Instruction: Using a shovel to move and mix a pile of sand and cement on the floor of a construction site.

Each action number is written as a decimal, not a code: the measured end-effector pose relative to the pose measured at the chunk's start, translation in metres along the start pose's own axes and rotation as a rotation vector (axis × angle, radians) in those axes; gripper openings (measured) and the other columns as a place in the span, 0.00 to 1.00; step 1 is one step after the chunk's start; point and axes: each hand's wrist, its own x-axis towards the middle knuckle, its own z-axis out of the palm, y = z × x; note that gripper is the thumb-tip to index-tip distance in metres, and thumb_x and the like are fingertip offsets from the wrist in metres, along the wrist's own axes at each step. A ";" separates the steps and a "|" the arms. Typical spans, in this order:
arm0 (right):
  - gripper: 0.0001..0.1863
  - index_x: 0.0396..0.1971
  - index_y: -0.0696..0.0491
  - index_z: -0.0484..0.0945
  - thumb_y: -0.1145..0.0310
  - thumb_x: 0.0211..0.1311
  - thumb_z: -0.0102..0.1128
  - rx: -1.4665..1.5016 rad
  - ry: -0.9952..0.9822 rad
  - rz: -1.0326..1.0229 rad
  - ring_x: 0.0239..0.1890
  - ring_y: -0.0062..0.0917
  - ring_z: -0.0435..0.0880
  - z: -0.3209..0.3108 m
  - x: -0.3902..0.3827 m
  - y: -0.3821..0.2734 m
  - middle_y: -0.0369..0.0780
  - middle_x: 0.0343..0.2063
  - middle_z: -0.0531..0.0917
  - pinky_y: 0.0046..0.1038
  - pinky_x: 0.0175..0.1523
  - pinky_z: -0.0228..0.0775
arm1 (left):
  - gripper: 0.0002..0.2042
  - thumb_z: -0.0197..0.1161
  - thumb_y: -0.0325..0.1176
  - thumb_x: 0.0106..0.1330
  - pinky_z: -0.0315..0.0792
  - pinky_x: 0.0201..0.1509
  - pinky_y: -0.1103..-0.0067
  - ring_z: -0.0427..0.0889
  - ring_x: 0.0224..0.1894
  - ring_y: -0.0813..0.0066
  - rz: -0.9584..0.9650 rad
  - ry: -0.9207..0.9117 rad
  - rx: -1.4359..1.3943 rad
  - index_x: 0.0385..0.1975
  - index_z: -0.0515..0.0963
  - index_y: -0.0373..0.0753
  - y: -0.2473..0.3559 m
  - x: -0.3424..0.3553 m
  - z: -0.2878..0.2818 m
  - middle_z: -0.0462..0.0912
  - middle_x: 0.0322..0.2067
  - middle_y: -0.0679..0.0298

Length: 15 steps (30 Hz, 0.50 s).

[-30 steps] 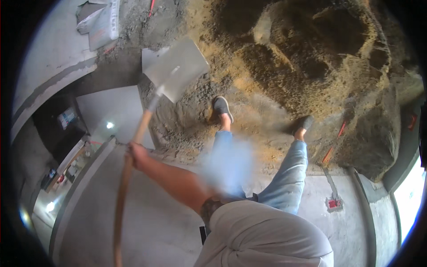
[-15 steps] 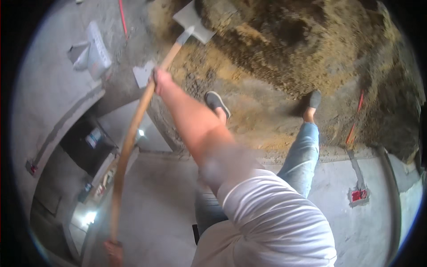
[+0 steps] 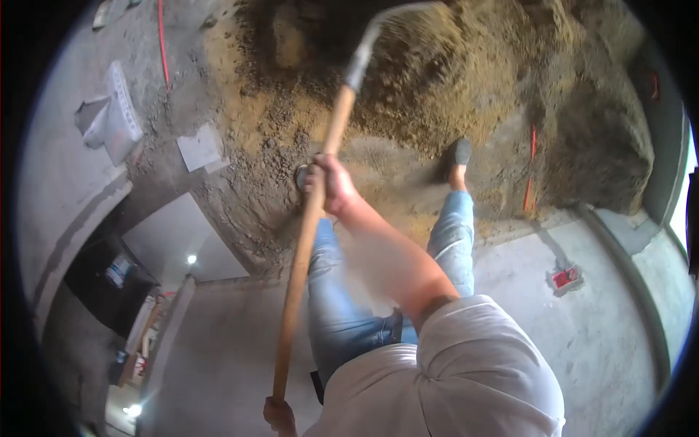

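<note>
A shovel with a long wooden handle (image 3: 300, 280) slants from the lower left up to the soil. My right hand (image 3: 335, 186) is closed round its upper shaft, with the arm reaching across in front of me. My left hand (image 3: 280, 416) grips the handle's bottom end near the lower edge of the view. At the top, the grey metal shovel head (image 3: 370, 36) shows as a thin curved edge over the soil heap (image 3: 466, 73). Motion blurs the soil around it, and I cannot tell whether any rests on the blade.
My shoes stand at the heap's near edge. Red pipes (image 3: 163, 51) show at the left and right (image 3: 529, 175). A white sack (image 3: 120, 120) and a pale board piece (image 3: 198, 148) lie at the left. A red electrical box (image 3: 564, 278) sits at the right.
The shovel head has swung right and turned from broad face to edge-on. Both hands have moved right with the handle, and the right arm is drawn in closer. The view has shifted too.
</note>
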 end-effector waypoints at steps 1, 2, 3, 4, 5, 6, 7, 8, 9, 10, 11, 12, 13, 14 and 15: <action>0.08 0.24 0.46 0.63 0.62 0.57 0.49 -0.036 0.049 -0.037 0.19 0.19 0.66 0.005 -0.012 -0.003 0.31 0.16 0.66 0.23 0.22 0.61 | 0.05 0.55 0.30 0.51 0.67 0.30 0.62 0.74 0.26 0.50 0.058 0.053 -0.035 0.21 0.71 0.36 -0.014 0.017 0.026 0.73 0.19 0.52; 0.08 0.23 0.46 0.63 0.62 0.57 0.50 -0.020 0.011 -0.080 0.19 0.19 0.65 0.004 -0.020 -0.004 0.30 0.17 0.65 0.23 0.23 0.60 | 0.05 0.55 0.30 0.51 0.67 0.30 0.62 0.74 0.26 0.50 0.054 0.035 -0.071 0.21 0.71 0.36 -0.024 0.034 0.047 0.73 0.19 0.52; 0.09 0.23 0.45 0.63 0.61 0.57 0.50 -0.002 -0.023 -0.116 0.19 0.18 0.64 0.003 -0.027 -0.001 0.30 0.17 0.65 0.23 0.23 0.60 | 0.04 0.55 0.29 0.51 0.66 0.30 0.62 0.73 0.26 0.50 0.111 0.079 -0.118 0.20 0.70 0.36 -0.036 0.050 0.063 0.72 0.19 0.54; 0.09 0.22 0.45 0.63 0.61 0.57 0.50 -0.029 -0.017 -0.142 0.20 0.18 0.63 -0.001 -0.030 0.004 0.30 0.17 0.64 0.22 0.24 0.59 | 0.03 0.54 0.28 0.51 0.65 0.29 0.63 0.72 0.26 0.50 0.167 0.126 -0.166 0.19 0.69 0.37 -0.047 0.068 0.076 0.71 0.19 0.55; 0.09 0.22 0.44 0.64 0.60 0.57 0.49 -0.055 -0.020 -0.164 0.20 0.19 0.62 -0.006 -0.028 0.009 0.30 0.17 0.63 0.22 0.25 0.58 | 0.03 0.54 0.27 0.50 0.65 0.28 0.63 0.72 0.25 0.51 0.232 0.208 -0.159 0.18 0.68 0.38 -0.055 0.088 0.084 0.71 0.19 0.55; 0.11 0.23 0.43 0.64 0.56 0.61 0.45 -0.024 -0.056 -0.152 0.20 0.21 0.64 -0.014 -0.025 0.013 0.30 0.17 0.64 0.24 0.27 0.60 | 0.04 0.54 0.27 0.49 0.64 0.27 0.64 0.71 0.24 0.51 0.295 0.293 -0.150 0.17 0.67 0.38 -0.060 0.110 0.088 0.70 0.18 0.55; 0.11 0.23 0.44 0.64 0.55 0.61 0.44 -0.028 0.004 -0.158 0.20 0.21 0.64 -0.015 -0.026 0.020 0.31 0.18 0.64 0.25 0.27 0.60 | 0.04 0.54 0.27 0.49 0.63 0.26 0.65 0.71 0.23 0.52 0.300 0.330 -0.107 0.17 0.67 0.39 -0.065 0.130 0.093 0.69 0.18 0.55; 0.11 0.24 0.44 0.64 0.54 0.62 0.43 -0.079 0.023 -0.200 0.21 0.21 0.64 -0.017 -0.025 0.028 0.31 0.18 0.64 0.26 0.28 0.60 | 0.05 0.55 0.27 0.49 0.63 0.25 0.65 0.70 0.22 0.53 0.307 0.365 -0.061 0.16 0.66 0.39 -0.070 0.150 0.097 0.69 0.17 0.56; 0.12 0.24 0.44 0.64 0.54 0.62 0.43 -0.131 0.047 -0.248 0.21 0.21 0.64 -0.021 -0.026 0.036 0.31 0.18 0.64 0.26 0.28 0.61 | 0.05 0.54 0.27 0.50 0.61 0.24 0.63 0.69 0.22 0.50 0.306 0.383 -0.126 0.17 0.67 0.37 -0.073 0.170 0.100 0.69 0.17 0.53; 0.11 0.25 0.44 0.64 0.55 0.62 0.41 -0.130 0.086 -0.272 0.22 0.23 0.64 -0.022 -0.028 0.048 0.32 0.19 0.64 0.29 0.30 0.61 | 0.05 0.53 0.27 0.51 0.60 0.24 0.62 0.68 0.21 0.47 0.303 0.400 -0.188 0.17 0.68 0.35 -0.077 0.188 0.102 0.69 0.17 0.50; 0.11 0.25 0.44 0.64 0.55 0.62 0.41 -0.151 0.097 -0.267 0.22 0.23 0.64 -0.021 -0.033 0.061 0.32 0.19 0.64 0.29 0.30 0.61 | 0.05 0.53 0.27 0.51 0.60 0.24 0.62 0.68 0.21 0.47 0.295 0.382 -0.203 0.17 0.68 0.35 -0.084 0.206 0.102 0.69 0.17 0.50; 0.11 0.25 0.44 0.64 0.55 0.62 0.42 -0.147 0.140 -0.287 0.22 0.24 0.65 -0.014 -0.039 0.073 0.32 0.19 0.65 0.31 0.31 0.62 | 0.04 0.54 0.27 0.50 0.63 0.25 0.62 0.70 0.21 0.49 0.296 0.292 -0.292 0.17 0.68 0.34 -0.087 0.226 0.102 0.70 0.17 0.51; 0.11 0.25 0.44 0.64 0.54 0.62 0.42 -0.136 0.186 -0.307 0.23 0.26 0.66 -0.011 -0.040 0.083 0.33 0.20 0.65 0.32 0.32 0.63 | 0.04 0.55 0.27 0.50 0.65 0.27 0.63 0.71 0.22 0.50 0.300 0.203 -0.375 0.18 0.69 0.34 -0.092 0.241 0.104 0.71 0.17 0.52; 0.12 0.25 0.44 0.64 0.53 0.61 0.44 -0.205 0.129 -0.269 0.24 0.28 0.67 -0.016 -0.040 0.080 0.34 0.21 0.66 0.34 0.34 0.64 | 0.04 0.55 0.27 0.50 0.65 0.27 0.63 0.71 0.22 0.50 0.295 0.192 -0.381 0.18 0.69 0.34 -0.092 0.251 0.112 0.71 0.17 0.52; 0.13 0.25 0.45 0.64 0.52 0.60 0.45 -0.264 0.075 -0.238 0.25 0.30 0.69 -0.023 -0.045 0.078 0.35 0.22 0.68 0.37 0.36 0.65 | 0.04 0.55 0.27 0.50 0.68 0.29 0.65 0.74 0.23 0.52 0.325 -0.023 -0.320 0.19 0.70 0.34 -0.096 0.264 0.119 0.73 0.18 0.52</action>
